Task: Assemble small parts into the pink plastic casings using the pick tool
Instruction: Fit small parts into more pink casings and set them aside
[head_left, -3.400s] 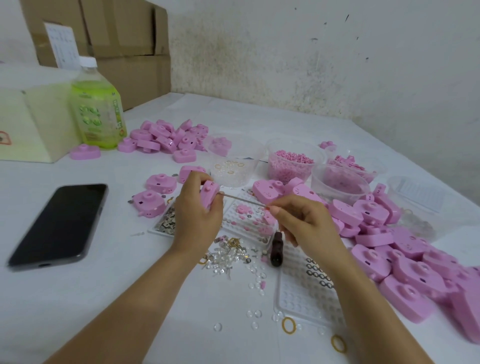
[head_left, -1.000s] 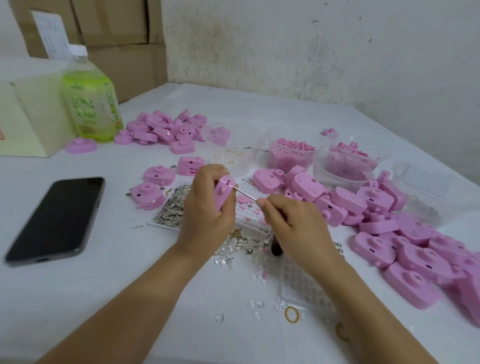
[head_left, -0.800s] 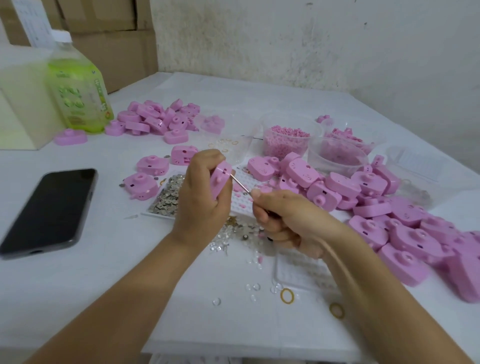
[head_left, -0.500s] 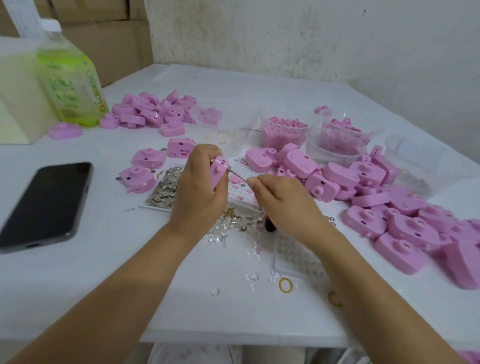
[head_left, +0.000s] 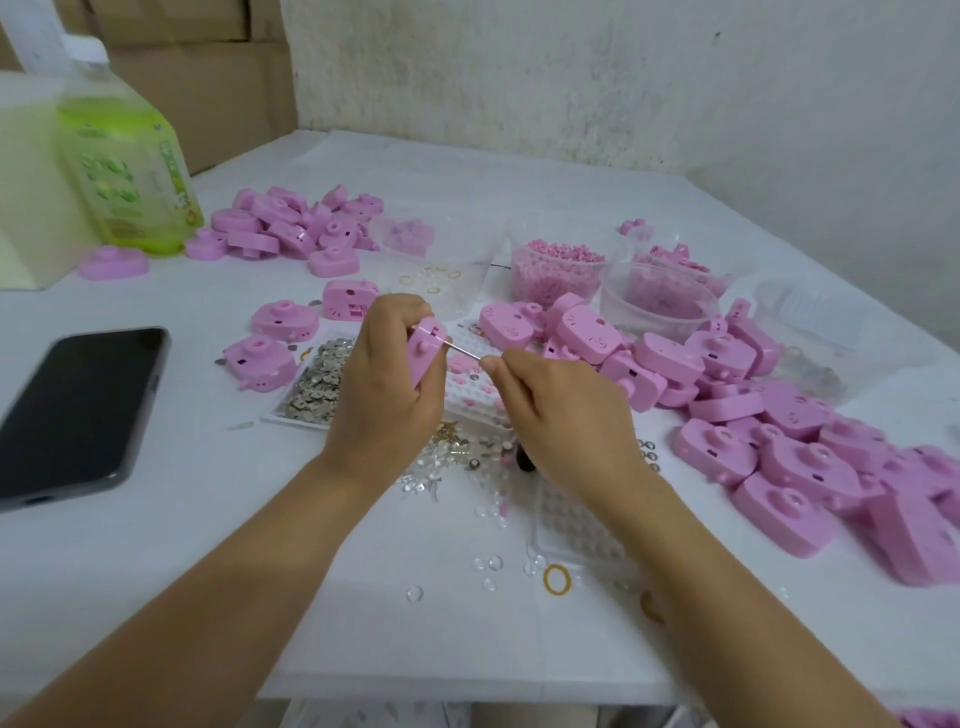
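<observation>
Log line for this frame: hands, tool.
left hand: grips pink casing | right hand: pinches pick tool | tip: at casing | stage: part insertion

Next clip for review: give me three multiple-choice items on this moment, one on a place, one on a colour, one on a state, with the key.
1. The phone lies: A at the far left; B at the far right; C inside a tub.
2. The liquid in the bottle looks: A red; B blue; C yellow-green.
3. The left hand: A lies flat; B grips a pink casing; C holds a coin.
Key: 1 A, it sits by the picture's left edge. 2 C, yellow-green shows through the bottle. 3 B, fingers curl round the casing; the right hand pinches the pick tool.
</observation>
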